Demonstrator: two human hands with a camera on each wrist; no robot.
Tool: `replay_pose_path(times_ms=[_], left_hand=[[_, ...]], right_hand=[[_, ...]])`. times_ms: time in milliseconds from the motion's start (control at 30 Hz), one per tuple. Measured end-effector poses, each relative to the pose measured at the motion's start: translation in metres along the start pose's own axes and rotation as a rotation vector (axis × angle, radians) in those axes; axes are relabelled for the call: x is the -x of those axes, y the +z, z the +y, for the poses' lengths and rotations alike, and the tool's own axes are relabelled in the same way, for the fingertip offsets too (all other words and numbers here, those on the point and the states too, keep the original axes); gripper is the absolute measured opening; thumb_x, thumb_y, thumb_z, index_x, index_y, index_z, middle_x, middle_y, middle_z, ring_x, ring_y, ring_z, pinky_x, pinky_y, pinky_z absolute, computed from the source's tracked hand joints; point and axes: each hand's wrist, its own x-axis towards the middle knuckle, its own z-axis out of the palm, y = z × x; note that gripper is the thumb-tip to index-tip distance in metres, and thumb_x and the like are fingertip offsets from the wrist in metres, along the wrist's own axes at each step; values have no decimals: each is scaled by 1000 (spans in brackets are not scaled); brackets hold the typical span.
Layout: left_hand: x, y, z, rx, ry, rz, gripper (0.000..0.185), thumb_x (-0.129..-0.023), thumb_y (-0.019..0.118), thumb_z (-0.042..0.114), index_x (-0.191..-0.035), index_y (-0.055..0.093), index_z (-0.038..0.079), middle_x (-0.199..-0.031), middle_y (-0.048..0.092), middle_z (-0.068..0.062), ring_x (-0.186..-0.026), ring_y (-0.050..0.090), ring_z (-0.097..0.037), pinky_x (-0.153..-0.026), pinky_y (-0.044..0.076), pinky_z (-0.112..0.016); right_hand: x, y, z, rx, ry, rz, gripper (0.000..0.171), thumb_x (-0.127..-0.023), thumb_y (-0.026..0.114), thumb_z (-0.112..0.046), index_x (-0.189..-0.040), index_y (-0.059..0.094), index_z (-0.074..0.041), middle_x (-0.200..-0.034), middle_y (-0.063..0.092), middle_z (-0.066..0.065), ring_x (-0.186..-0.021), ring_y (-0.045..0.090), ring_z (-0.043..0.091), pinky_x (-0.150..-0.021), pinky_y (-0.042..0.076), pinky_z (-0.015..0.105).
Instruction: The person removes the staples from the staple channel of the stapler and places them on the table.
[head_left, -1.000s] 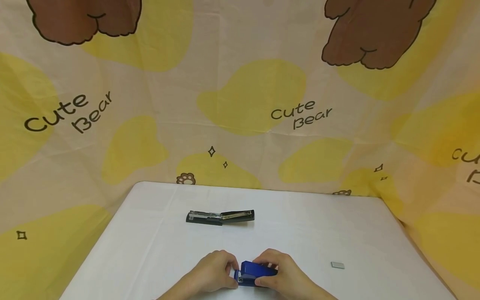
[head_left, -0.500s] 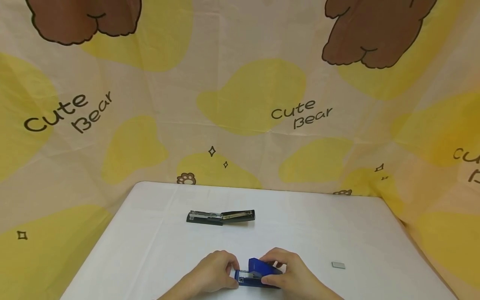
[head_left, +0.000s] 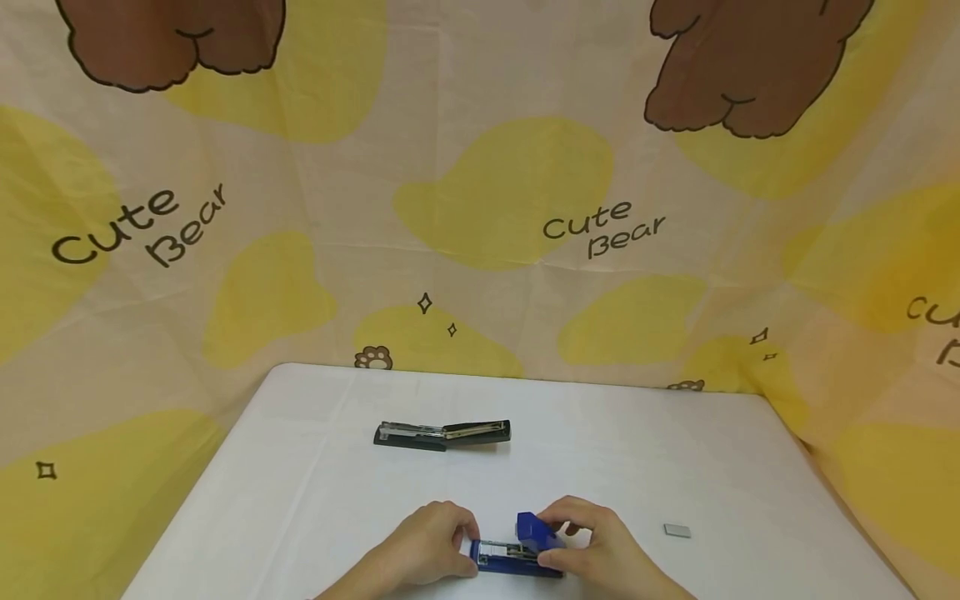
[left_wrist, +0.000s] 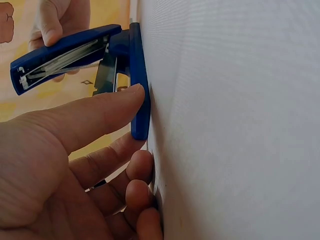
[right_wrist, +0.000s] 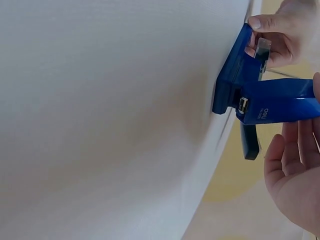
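A blue stapler [head_left: 517, 567] lies at the table's near edge, its top cover [head_left: 534, 530] swung up and its metal staple channel exposed. My left hand [head_left: 433, 540] pinches the front end of the base; the left wrist view shows the thumb [left_wrist: 115, 107] along that base [left_wrist: 141, 117]. My right hand [head_left: 596, 542] grips the raised cover between thumb and fingers. In the right wrist view the cover [right_wrist: 280, 102] stands away from the base, its spring hidden. From the left wrist view, a thin spring and rod show inside the cover.
Farther back on the white table [head_left: 315, 467] lies a black stapler [head_left: 412, 442], folded out with its channel showing. A small grey strip of staples [head_left: 677, 531] rests to the right of my right hand. A bear-print cloth [head_left: 480, 208] hangs behind the table.
My right hand has moved right and tilted the blue stapler's cover up and back, uncovering the channel. My left hand has stayed at the base's front end.
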Motion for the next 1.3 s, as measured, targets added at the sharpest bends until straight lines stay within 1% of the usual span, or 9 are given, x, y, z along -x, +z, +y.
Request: replay_pose_path(times_ms=[267, 433, 633, 733, 933, 1000, 1100, 1300], left_hand=[[1, 0, 0, 0, -10, -2, 24, -73, 90, 18, -90, 75, 17, -65, 51, 7, -65, 45, -10, -63, 35, -29], [0, 0, 0, -2, 10, 10, 24, -72, 91, 18, -91, 75, 17, -66, 51, 8, -64, 44, -9, -62, 35, -29], [0, 1, -1, -5, 22, 13, 24, -72, 91, 18, -91, 75, 17, -65, 51, 9, -62, 44, -8, -61, 35, -28], [0, 1, -1, -4, 18, 11, 24, -72, 91, 18, -91, 75, 17, -65, 51, 9, -63, 44, -8, -61, 35, -28], [0, 0, -1, -10, 10, 7, 24, -73, 91, 18, -91, 75, 17, -65, 51, 8, -64, 44, -9, -62, 35, -29], [0, 0, -2, -10, 8, 5, 24, -73, 91, 19, -92, 75, 17, -65, 51, 8, -64, 44, -9, -62, 35, -29], [0, 0, -2, -10, 5, 2, 24, -74, 91, 19, -92, 75, 17, -66, 51, 8, -64, 44, -9, -62, 35, -29], [0, 0, -2, -4, 3, 1, 24, -73, 91, 18, -92, 75, 17, -66, 51, 8, -64, 44, -9, -62, 35, -29]], right_hand=[[5, -3, 2, 18, -33, 38, 28, -89, 84, -24, -115, 76, -16, -112, 72, -7, -99, 64, 6, -83, 55, 31], [8, -6, 3, 20, -64, 47, 26, -90, 84, -22, -114, 75, -17, -110, 72, -7, -98, 64, 7, -82, 55, 30], [11, -7, 8, 27, -115, 78, 25, -90, 84, -20, -112, 74, -19, -108, 72, -8, -97, 65, 9, -81, 56, 30], [13, -9, 8, 15, -91, 81, 25, -89, 84, -20, -112, 74, -19, -108, 71, -8, -97, 65, 10, -82, 55, 28], [17, -15, 6, -25, 28, 64, 26, -89, 84, -21, -113, 74, -16, -109, 71, -6, -99, 64, 14, -85, 54, 27], [18, -17, 6, -38, 72, 57, 27, -89, 84, -21, -114, 74, -16, -110, 71, -5, -99, 64, 13, -86, 53, 25], [21, -20, 7, -44, 112, 53, 28, -90, 84, -22, -115, 74, -15, -111, 71, -6, -98, 62, 10, -87, 52, 23], [28, -27, 12, -37, 52, 62, 29, -90, 83, -16, -116, 72, -10, -111, 71, -4, -95, 62, 9, -87, 52, 22]])
